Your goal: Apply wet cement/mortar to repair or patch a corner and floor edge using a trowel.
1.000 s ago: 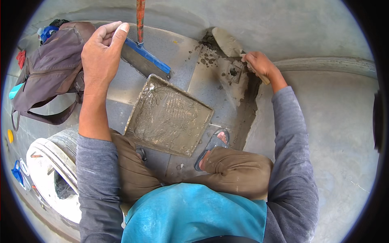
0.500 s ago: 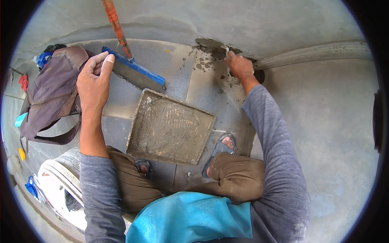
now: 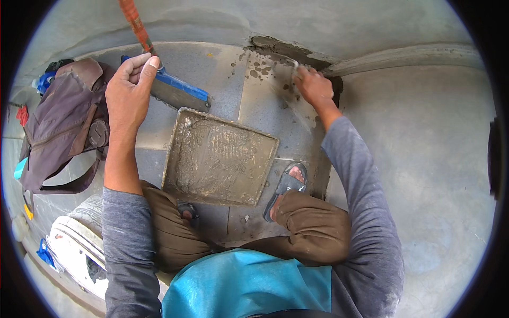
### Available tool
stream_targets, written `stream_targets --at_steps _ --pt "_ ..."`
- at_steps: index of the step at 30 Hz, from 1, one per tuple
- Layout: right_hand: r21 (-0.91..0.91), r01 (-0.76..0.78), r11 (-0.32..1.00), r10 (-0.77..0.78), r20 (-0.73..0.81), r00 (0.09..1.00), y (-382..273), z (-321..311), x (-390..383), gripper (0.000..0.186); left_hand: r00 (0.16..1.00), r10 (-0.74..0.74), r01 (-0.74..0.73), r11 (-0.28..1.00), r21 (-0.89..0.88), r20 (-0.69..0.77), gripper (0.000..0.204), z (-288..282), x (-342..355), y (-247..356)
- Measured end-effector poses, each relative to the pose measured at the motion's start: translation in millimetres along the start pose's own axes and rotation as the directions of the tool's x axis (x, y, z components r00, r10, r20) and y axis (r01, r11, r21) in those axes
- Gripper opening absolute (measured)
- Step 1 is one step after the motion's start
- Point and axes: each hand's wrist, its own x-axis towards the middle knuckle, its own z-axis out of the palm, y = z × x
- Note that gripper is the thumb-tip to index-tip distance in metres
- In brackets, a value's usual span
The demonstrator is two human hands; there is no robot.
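Note:
My right hand (image 3: pixel 316 86) grips what looks like a trowel (image 3: pixel 293 62); only its pale, bent neck shows clearly. It is low by the wall corner, beside a dark band of wet mortar (image 3: pixel 289 50) and splashes of it (image 3: pixel 257 70) on the floor tiles. My left hand (image 3: pixel 129 90) is raised, thumb pressed toward curled fingers, with nothing visible in it. Behind those fingers stands a long-handled floor squeegee or broom with a blue head (image 3: pixel 183 86) and orange handle (image 3: pixel 135 24). Between my feet and the wall lies a shallow rectangular tray (image 3: pixel 231 124) of grey mortar (image 3: pixel 217 159).
A purple-brown backpack (image 3: pixel 66 116) lies at the left. Nearer me is a white container (image 3: pixel 74 236), partly behind my left arm. A plastered wall (image 3: pixel 419 159) rises close at the right; my sandalled foot (image 3: pixel 291 183) is beside the tray.
My right hand has shifted slightly within the corner, its tool turning. My left hand now overlaps the squeegee's handle in view. The whole view has moved a little.

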Motion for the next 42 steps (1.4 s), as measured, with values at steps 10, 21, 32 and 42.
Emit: stream_targets --at_steps 10,21,32,42 --pt "0.031 -0.151 0.988 0.152 -0.036 0.988 17.4 -33.1 2.5 0.042 0.999 -0.008 0.008 1.0 0.005 -0.034 0.04 -10.7 5.9 -11.3" --pt "0.069 -0.155 0.985 0.155 0.007 0.988 -5.5 -5.6 -20.8 0.039 0.997 -0.049 0.051 0.998 -0.028 0.064 0.042 18.7 6.1 -12.0" --pt "-0.06 0.008 0.998 0.003 0.188 0.982 -21.0 -4.1 13.9 0.039 0.999 -0.038 0.037 0.999 0.031 0.033 0.039 0.2 6.9 -17.3" --pt "-0.103 -0.113 0.988 0.121 0.072 0.99 -12.9 -2.9 34.4 0.038 0.998 -0.033 0.031 0.999 0.042 0.051 0.039 3.6 6.0 -15.3"
